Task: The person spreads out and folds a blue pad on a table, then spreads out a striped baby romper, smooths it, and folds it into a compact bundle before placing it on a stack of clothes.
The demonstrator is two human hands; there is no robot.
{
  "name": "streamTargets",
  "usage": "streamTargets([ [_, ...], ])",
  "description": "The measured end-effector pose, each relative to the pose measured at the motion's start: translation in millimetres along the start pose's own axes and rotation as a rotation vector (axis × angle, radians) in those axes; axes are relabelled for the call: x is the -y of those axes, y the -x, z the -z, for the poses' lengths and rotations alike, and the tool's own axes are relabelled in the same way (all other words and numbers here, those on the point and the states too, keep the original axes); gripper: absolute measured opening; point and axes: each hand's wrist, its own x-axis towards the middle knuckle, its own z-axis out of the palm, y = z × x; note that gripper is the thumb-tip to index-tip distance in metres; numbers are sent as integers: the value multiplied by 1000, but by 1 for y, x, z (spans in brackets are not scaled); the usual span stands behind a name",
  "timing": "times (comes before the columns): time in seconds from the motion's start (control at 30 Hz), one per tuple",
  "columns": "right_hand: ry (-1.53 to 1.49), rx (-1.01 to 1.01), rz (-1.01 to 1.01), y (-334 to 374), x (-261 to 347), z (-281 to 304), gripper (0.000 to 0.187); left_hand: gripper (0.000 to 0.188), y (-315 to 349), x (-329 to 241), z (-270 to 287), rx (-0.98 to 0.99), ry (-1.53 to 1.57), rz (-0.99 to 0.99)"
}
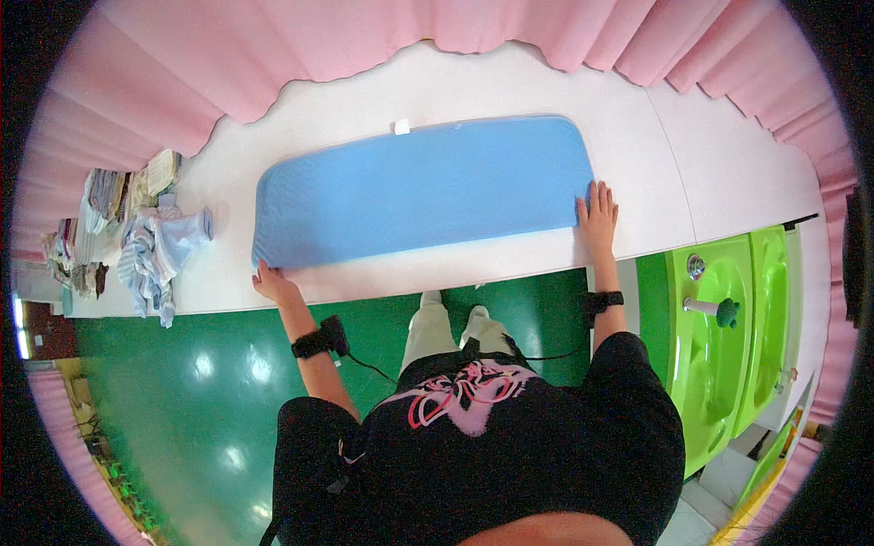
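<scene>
Left hand (pixel 275 284): fingers flat, pressing blue cloth (pixel 423 193) corner at 7 o'clock.
Right hand (pixel 597 217): fingers spread, flattening 3 o'clock edge.
Progress: cloth lying smooth on white surface (pixel 692 146); clothes pile (pixel 157 250) waiting untouched.

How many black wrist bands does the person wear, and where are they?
2. One black band sits on the left wrist, below the left hand. The other black band sits on the right wrist, below the right hand, which lies flat on the blue cloth.

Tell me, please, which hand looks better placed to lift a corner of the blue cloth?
Probably the left hand: its fingers sit right at the blue cloth's near left corner, at the white table's front edge. The right hand lies flat, palm down, on the cloth's right end.
</scene>
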Motion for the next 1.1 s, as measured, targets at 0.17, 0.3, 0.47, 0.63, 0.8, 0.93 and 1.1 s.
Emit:
streamTargets([
  [0.17, -50, -58, 73, -3, 7, 3, 49, 44, -24, -7, -9, 257, 112, 304],
  [0.3, -127, -41, 70, 0, 8, 5, 50, 32, 27, -29, -85, 303, -250, -330],
  [0.47, -212, -81, 89, 18, 30, 11, 49, 35, 237, -52, -191, 475, -812, -1246],
  [0.63, -274, -138, 133, 29, 37, 11, 47, 41, 396, 57, -211, 947, -1059, -1413],
  [0.8, -223, 3, 252, 34, 25, 0, 43, 48, 415, 142, -175, 1146, -1204, -1227],
  [0.93, -160, -17, 217, 36, 30, 8, 39, 49, 407, 129, -175, 1213, -1095, -1352],
  [1.1, -253, -119, 122, 29, 37, 18, 44, 54, 389, 105, -182, 1293, -856, -1007],
])
